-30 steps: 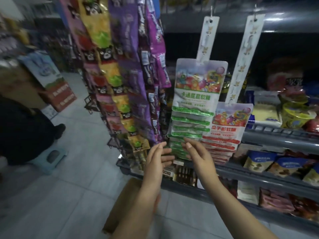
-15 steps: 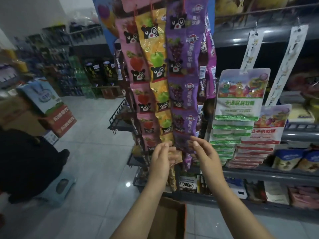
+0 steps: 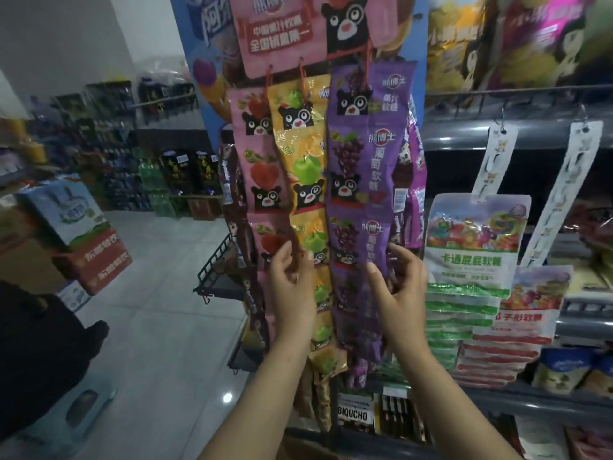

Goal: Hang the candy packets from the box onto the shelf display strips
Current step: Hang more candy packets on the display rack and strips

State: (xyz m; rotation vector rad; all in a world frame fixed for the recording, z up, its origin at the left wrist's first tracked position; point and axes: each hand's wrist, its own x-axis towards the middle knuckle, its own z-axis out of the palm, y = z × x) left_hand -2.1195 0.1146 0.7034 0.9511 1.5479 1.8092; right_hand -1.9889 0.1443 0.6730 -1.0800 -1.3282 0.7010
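Glossy foil candy packets hang in three long vertical columns: pink packets (image 3: pixel 265 180), yellow packets (image 3: pixel 306 167), purple packets (image 3: pixel 361 180). The left hand (image 3: pixel 292 293) and right hand (image 3: pixel 398 293) are raised, fingers loosely spread, holding nothing. They have risen from the green-edged packets (image 3: pixel 471 254) half a second ago.
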